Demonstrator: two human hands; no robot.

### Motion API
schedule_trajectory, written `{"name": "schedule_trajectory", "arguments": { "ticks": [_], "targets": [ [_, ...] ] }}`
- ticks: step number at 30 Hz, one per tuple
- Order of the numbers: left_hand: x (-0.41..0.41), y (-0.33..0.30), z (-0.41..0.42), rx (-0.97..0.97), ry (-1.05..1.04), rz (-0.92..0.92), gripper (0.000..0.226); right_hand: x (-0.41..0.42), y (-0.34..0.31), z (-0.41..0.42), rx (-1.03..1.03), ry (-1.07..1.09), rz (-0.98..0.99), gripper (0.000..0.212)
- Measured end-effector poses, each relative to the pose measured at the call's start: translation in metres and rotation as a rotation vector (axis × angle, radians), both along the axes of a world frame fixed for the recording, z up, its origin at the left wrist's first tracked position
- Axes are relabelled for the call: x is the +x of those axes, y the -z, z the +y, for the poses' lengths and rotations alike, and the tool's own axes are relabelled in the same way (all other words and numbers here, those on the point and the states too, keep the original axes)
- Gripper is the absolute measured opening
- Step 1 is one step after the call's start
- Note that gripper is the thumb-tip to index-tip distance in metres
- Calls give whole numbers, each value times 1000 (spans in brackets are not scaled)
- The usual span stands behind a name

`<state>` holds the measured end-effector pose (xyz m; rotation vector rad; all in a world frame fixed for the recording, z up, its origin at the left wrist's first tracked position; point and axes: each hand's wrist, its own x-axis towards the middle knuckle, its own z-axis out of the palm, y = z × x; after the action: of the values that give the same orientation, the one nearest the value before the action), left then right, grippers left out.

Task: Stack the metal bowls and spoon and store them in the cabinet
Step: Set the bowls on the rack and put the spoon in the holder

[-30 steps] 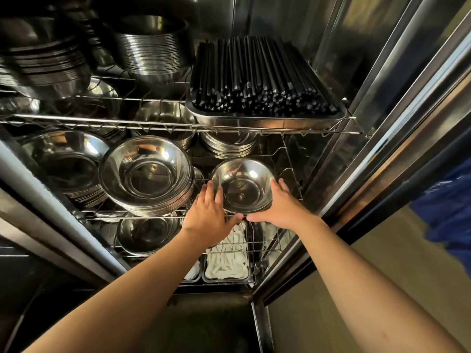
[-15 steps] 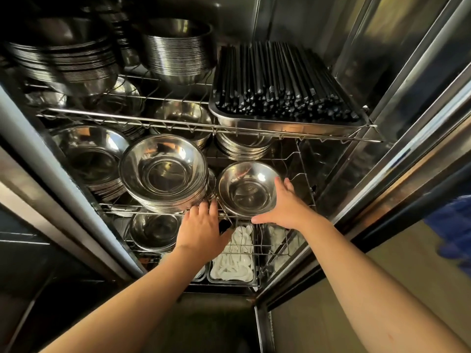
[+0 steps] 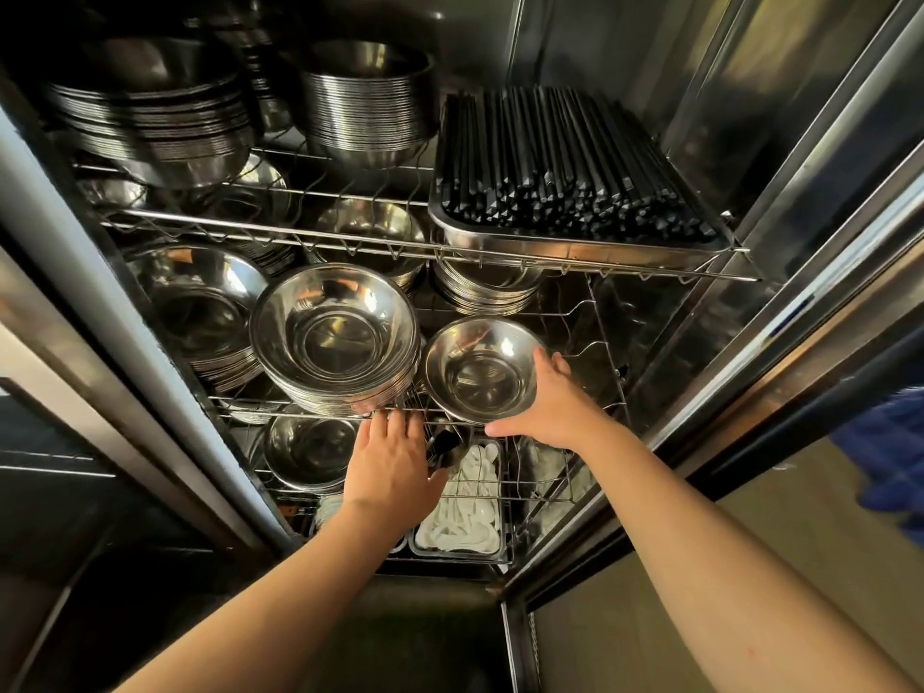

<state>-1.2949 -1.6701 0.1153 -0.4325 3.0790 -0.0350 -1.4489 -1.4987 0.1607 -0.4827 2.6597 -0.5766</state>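
While the right hand (image 3: 552, 410) cups the near right side of the small bowl (image 3: 481, 370), its grip curled loosely against the rim with the thumb under the near edge, that bowl sits on the middle rack (image 3: 595, 342) of the cabinet (image 3: 780, 202), just right of a tall stack of bowls (image 3: 336, 342) and touching or nearly touching it. The left hand (image 3: 392, 465) is lower, at the front wire of the same rack, fingers (image 3: 397, 422) bent over the wire and the thumb side against something dark and shiny (image 3: 445, 445) that I cannot identify; whether this grip holds it, I cannot tell. No spoon is clearly visible, though white utensils lie in a tray (image 3: 462, 522) on the bottom rack. A second tray of black chopsticks (image 3: 565, 162) fills the upper rack's right side, beside more bowl stacks. Judging from this single head view, storing looks almost finished: the bowl is in the cabinet and only needs releasing or a small nudge; the spoon's placing is unconfirmed, and the door is open.
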Motion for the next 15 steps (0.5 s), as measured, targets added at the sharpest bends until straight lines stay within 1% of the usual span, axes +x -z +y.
{"name": "schedule_trajectory", "arguments": {
  "ticks": [7, 9, 11, 13, 15],
  "targets": [
    [3, -4, 2, 14, -5, -11, 88, 2, 1, 0, -40, -4, -12, 152],
    [2, -8, 3, 56, 4, 58, 83, -1, -2, 2, -48, 4, -23, 151],
    [-3, -13, 3, 122, 35, 170, 79, -7, -5, 3, -56, 39, -23, 149],
    [-12, -18, 3, 165, 87, 252, 80, -16, -7, 1, -72, 63, -9, 138],
    [-22, -23, 5, 168, 126, 267, 83, -28, -6, -1, -88, 73, 7, 118]
  ]
}}
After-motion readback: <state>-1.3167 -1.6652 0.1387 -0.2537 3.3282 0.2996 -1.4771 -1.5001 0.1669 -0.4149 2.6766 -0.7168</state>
